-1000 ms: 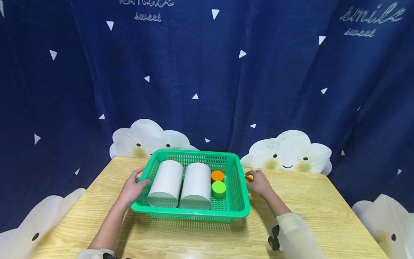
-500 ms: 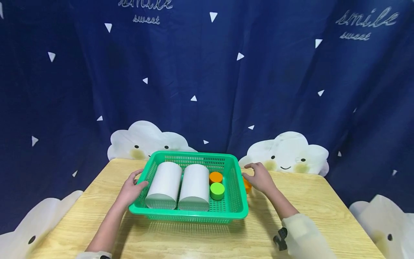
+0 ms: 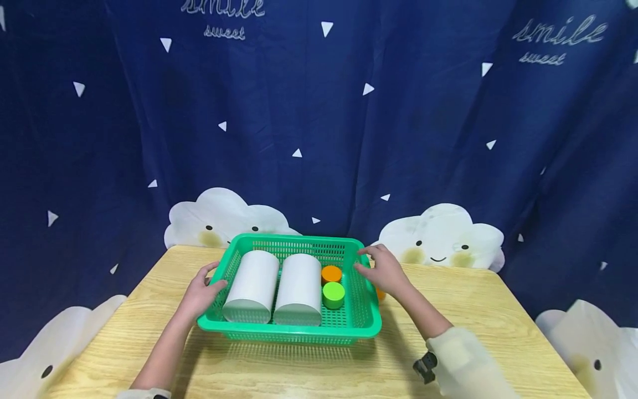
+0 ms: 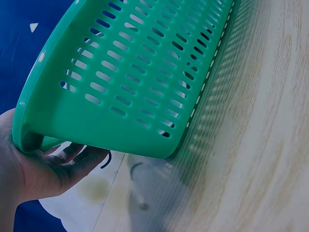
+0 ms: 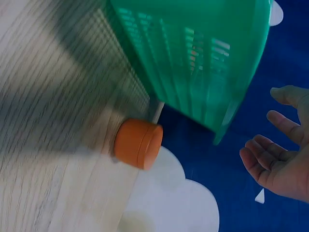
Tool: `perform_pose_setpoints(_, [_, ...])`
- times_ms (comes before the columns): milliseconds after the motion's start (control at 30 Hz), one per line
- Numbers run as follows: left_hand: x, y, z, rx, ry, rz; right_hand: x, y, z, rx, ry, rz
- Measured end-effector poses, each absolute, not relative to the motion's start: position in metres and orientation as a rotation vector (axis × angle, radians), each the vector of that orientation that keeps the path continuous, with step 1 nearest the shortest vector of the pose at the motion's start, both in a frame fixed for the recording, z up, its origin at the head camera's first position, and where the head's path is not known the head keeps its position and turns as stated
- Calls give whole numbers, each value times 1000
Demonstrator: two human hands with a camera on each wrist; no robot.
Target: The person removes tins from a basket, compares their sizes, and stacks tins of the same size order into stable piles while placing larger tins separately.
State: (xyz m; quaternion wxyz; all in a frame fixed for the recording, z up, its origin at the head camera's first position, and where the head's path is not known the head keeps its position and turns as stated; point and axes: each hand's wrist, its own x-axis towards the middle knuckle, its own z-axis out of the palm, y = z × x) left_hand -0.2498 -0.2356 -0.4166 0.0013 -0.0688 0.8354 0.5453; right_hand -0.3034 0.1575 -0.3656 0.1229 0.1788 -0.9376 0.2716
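Note:
A green plastic basket (image 3: 299,329) is on the table. Two white cylinders (image 3: 253,282) lie side by side in its left and middle part. Right of them sit a small orange round container (image 3: 331,274) and a light green one (image 3: 333,293). My left hand (image 3: 200,291) grips the basket's left rim, thumb on top and fingers curled beneath, as the left wrist view shows. Over the right rim hovers my right hand (image 3: 387,271), fingers spread and holding nothing. Another orange container (image 5: 135,142), mostly hidden in the head view, stands on the table outside the basket's right wall.
The wooden table (image 3: 463,321) extends to both sides and in front of the basket. Behind it hangs a dark blue curtain (image 3: 279,100) with white triangles and clouds. Dark devices sit at both wrists.
My right hand has let go of the orange container outside the basket, risen and moved left over the right rim. The left hand keeps its grip on the left rim.

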Motion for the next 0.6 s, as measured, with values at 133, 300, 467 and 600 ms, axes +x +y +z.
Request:
perform_pose_setpoints(133, [-250, -236, -418, -224, 2619, 1711, -301, 148, -367, 570, -2740, 793])
perform_pose_setpoints(300, [-251, -236, -418, -218, 2624, 1718, -298, 137, -369, 582, -2763, 799])
perform_pose_setpoints(467, [-250, -236, -418, -211, 2635, 1719, -296, 127, -375, 600, -2801, 830])
perform_pose_setpoints(600, [-249, -236, -418, -212, 2635, 1716, -295, 120, -381, 616, -2846, 846])
